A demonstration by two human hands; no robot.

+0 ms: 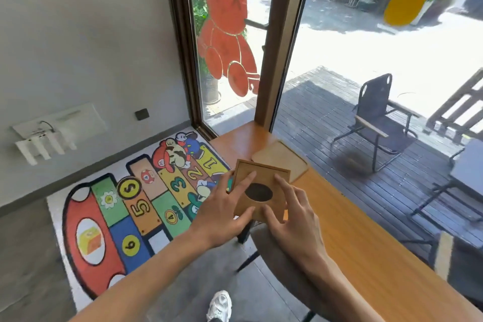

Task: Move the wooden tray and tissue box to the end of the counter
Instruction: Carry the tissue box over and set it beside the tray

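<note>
One square wooden tissue box (261, 188) with a dark oval opening in its top face is present, just below centre frame. Two bare hands are on it. The left hand (222, 213) holds the box's left edge, its fingers (248, 176) spread across the top and the thumb at the near edge. The right hand (292, 213) holds the near right side, fingers (281, 181) laid on the top beside the oval. Both sets of fingers are closed against the box, gripping it. The box is tilted, and its near left corner overhangs the desk edge.

One flat light wooden tray (281, 158) with rounded corners lies on the desk just beyond the box, toward the window; the box overlaps its near edge in this view, and contact between them cannot be told.

The surface is one long orange-brown wooden desk (366, 243) running from lower right to centre frame, ending at a brown window post (274, 47). The room has a grey wall at upper left and a grey floor.

Other items: one colourful cartoon hopscotch rug (125, 219) at lower left; one red figure decal (227, 21) on the glass at top centre; one black folding chair (379, 123) outside on dark decking, right of frame; one grey round stool (282, 269) beneath the forearms; one white sneaker (219, 306) at the bottom edge.
</note>
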